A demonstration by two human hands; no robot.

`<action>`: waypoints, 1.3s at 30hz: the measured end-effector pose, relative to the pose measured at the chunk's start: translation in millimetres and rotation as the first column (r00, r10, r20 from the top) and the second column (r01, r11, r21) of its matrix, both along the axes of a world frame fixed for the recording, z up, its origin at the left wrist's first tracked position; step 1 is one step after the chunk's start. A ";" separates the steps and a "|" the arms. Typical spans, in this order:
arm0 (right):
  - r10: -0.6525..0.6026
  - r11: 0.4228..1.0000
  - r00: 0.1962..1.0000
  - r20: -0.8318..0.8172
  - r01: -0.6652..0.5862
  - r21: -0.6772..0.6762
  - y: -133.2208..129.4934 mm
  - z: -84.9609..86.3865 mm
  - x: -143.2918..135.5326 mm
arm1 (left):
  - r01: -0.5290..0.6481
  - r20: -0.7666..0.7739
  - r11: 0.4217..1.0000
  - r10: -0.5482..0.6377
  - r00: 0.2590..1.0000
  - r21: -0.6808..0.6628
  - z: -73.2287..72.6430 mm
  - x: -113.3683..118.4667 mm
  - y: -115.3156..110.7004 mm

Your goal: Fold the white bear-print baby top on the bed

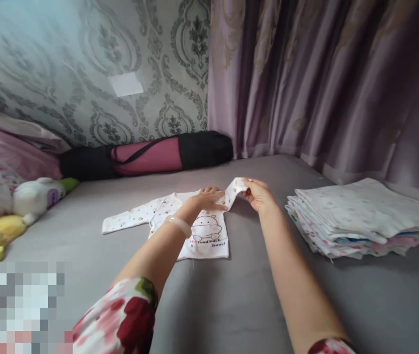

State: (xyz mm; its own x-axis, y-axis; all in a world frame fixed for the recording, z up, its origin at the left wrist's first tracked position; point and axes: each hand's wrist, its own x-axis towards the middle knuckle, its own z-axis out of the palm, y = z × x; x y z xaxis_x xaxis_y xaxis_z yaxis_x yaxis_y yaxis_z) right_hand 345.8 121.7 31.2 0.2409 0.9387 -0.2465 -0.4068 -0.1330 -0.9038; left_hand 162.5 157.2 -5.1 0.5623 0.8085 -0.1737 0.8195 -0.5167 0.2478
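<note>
A small white baby shirt (206,231) with a cartoon animal print lies flat on the grey bed sheet (231,305). Its left sleeve stretches out to the left. My left hand (206,198), with a pale bangle on the wrist, presses flat on the shirt near the shoulder. My right hand (256,192) pinches the shirt's right sleeve (233,189), which is lifted and bent over toward the body of the shirt.
A stack of folded patterned cloths (364,216) sits at the right. A black and pink rolled bag (146,155) lies along the wall. Plush toys (21,206) and pillows are at the left. Purple curtains (327,83) hang behind.
</note>
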 end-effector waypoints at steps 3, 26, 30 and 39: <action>0.007 1.000 0.999 -0.052 -0.007 -0.008 1.1 -1.7 -0.3 | 0.000 0.002 1.000 0.000 1.000 -0.031 6.0 1.2 1.6; 0.111 0.990 0.988 0.112 -0.120 0.077 -14.5 -9.2 -72.8 | -0.134 0.734 0.724 0.649 -0.200 -0.677 -18.2 -72.3 -54.9; 0.436 0.899 0.899 0.045 -0.437 0.033 -17.6 -11.8 -85.5 | -0.008 0.724 0.730 0.676 -0.139 -0.683 -22.3 -70.5 -51.1; 0.304 0.951 0.943 0.136 -0.309 0.021 8.6 -15.6 -23.8 | -0.279 0.775 0.751 0.631 0.038 -0.598 -37.4 -70.7 -49.4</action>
